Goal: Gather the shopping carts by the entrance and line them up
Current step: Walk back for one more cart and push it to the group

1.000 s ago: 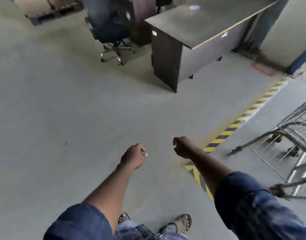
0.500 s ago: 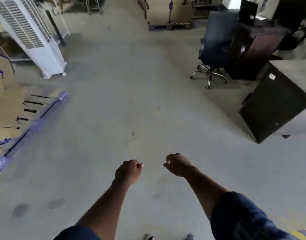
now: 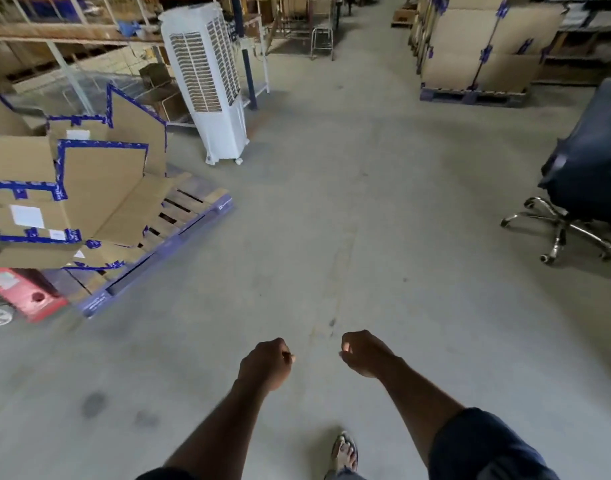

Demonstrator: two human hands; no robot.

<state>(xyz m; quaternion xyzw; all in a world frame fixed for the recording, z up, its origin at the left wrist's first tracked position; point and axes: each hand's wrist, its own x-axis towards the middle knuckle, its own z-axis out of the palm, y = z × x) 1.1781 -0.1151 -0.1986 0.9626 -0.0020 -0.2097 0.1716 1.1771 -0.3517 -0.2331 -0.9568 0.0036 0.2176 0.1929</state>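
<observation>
Left hand (image 3: 266, 363) and right hand (image 3: 364, 353): both are held out in front of the body, low in the view, near each other but apart, above the bare concrete floor (image 3: 331, 220). The fingers of each hand are curled tight into a fist, and neither hand has hold of anything. The forearms are bare; a dark blue sleeve (image 3: 484, 445) covers the right upper arm. One sandalled foot (image 3: 344, 455) shows on the floor between the forearms. Shopping carts: location and appearance cannot be told from this view. Left side: flattened cardboard boxes (image 3: 89, 188) edged with blue tape lie on a blue-edged pallet (image 3: 190, 216), with a red pallet jack (image 3: 23, 289) just beside its near end. Behind these, a tall white air cooler (image 3: 207, 81) stands upright on castors. Right side: a dark office chair (image 3: 588, 168) sits on a chrome star base. Far right: stacked brown cartons (image 3: 477, 46) rest on a second pallet (image 3: 470, 97).
</observation>
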